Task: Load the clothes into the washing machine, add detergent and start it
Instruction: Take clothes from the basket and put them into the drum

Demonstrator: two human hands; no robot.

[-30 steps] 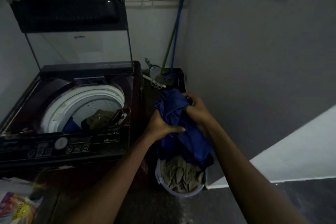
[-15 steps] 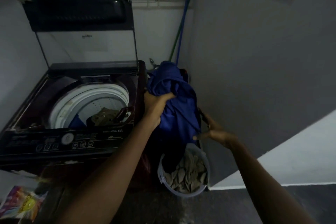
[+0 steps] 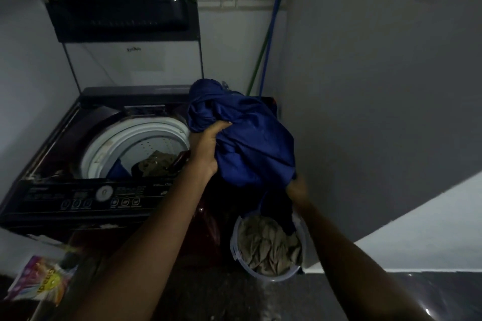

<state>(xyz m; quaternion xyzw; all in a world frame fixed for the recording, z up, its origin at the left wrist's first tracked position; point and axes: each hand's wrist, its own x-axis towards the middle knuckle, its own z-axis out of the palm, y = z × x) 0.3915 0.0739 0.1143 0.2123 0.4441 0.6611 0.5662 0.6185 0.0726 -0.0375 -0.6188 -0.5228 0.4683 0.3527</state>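
Currently left hand (image 3: 207, 150) grips blue cloth (image 3: 250, 143) beside open washer (image 3: 52, 190); right hand (image 3: 297, 186) under cloth, fingers hidden, grip unclear.

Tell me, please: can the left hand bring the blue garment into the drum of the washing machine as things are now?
Probably yes. The lid stands raised, so the drum is uncovered, and the left hand, gripping the blue garment, is close beside its rim.

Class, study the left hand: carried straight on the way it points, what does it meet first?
The blue cloth it grips is bunched right ahead of the left hand; past that, probably the back edge of the washer, though depth is unclear.
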